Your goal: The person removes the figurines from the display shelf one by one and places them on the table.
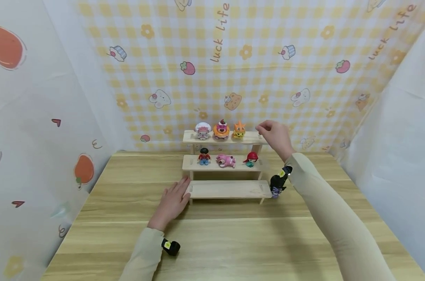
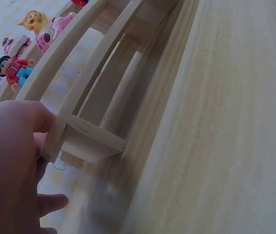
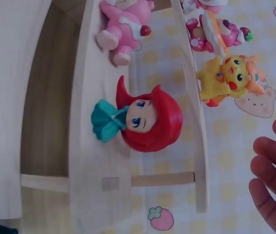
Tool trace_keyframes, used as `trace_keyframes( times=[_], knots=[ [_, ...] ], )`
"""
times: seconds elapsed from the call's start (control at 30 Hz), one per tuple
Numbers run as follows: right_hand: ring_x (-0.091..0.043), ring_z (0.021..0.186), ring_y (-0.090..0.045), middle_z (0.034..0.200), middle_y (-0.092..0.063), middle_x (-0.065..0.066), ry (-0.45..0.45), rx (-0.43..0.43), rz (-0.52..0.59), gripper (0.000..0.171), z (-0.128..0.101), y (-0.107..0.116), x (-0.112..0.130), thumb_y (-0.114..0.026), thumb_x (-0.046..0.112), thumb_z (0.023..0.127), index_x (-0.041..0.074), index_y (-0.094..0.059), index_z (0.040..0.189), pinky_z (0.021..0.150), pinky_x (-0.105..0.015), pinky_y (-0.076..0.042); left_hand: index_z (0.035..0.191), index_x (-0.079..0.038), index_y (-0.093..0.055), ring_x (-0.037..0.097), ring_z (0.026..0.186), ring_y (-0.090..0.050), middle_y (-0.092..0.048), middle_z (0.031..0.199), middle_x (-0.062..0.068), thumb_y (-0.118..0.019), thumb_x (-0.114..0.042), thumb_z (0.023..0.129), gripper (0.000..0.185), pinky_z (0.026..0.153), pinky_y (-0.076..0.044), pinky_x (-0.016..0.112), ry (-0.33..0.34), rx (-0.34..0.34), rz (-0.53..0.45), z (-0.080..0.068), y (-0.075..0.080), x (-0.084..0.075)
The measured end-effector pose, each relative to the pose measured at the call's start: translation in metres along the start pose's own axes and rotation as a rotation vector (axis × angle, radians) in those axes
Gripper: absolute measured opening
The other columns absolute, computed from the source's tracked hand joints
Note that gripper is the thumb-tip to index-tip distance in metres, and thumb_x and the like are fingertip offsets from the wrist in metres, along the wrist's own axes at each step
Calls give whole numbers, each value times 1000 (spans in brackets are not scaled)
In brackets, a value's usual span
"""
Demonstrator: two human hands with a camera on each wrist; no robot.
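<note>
Wooden table (image 1: 233, 242) first, and on it the three-tier wooden display shelf (image 1: 230, 190), bottom tier bare. Left hand (image 1: 171, 203) lies flat, fingers straight, bracing the shelf's lower left end at nine o'clock. Right hand (image 1: 274, 134) hovers at three o'clock of the top tier, fingers loosely curled, holding nothing. Nearest is the orange spiky figure (image 1: 239, 130); I'd judge a pick comes next, needing a short leftward reach and a gentle pinch.

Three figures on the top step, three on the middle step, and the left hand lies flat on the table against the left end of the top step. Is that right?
Not quite. The left hand lies flat against the left end of the bottom step, not the top one; the head view shows it. The rest holds: three figures stand on the top step and three on the middle step.
</note>
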State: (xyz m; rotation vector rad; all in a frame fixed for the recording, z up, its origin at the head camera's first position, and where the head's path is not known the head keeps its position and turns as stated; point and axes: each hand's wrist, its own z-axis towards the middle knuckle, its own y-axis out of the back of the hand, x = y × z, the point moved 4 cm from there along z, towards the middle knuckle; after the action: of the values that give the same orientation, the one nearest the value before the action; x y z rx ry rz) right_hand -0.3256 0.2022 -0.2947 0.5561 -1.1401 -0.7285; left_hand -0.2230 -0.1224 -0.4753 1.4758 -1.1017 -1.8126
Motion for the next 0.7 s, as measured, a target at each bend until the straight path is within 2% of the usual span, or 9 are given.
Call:
trace_keyframes(
  times=[0.2,0.5,0.6,0.7],
  knots=[
    [-22,72,-60,88,-71,-13,16,-13,-13,27,14,-8,11,-60,30,95,6,-73,98,62,-29,-46,151,-12,-28,45,140,-27,-25,158,10,-40,-28,102,53,109,-15,70,-19,-19,-29,-1,-2,1],
    [-25,89,-65,102,-72,-13,31,50,-9,28,33,-16,26,-61,30,94,6,-73,102,78,-41,-52,152,-13,-28,44,140,-26,-24,158,9,-40,-27,103,52,110,-14,70,-29,-28,-55,-1,-1,0],
    [-24,91,-66,102,-73,-13,23,77,-4,27,37,-20,28,-62,29,93,6,-74,101,79,-39,-52,151,-13,-28,44,140,-27,-24,158,9,-40,-26,103,52,110,-14,69,-28,-29,-52,-1,-2,1],
    [-22,84,-64,98,-74,-12,24,97,-18,27,38,-26,29,-62,29,93,6,-76,98,72,-34,-49,151,-12,-29,45,140,-27,-24,158,9,-41,-26,102,52,110,-15,69,-22,-30,-44,-2,-2,1]
  ],
)
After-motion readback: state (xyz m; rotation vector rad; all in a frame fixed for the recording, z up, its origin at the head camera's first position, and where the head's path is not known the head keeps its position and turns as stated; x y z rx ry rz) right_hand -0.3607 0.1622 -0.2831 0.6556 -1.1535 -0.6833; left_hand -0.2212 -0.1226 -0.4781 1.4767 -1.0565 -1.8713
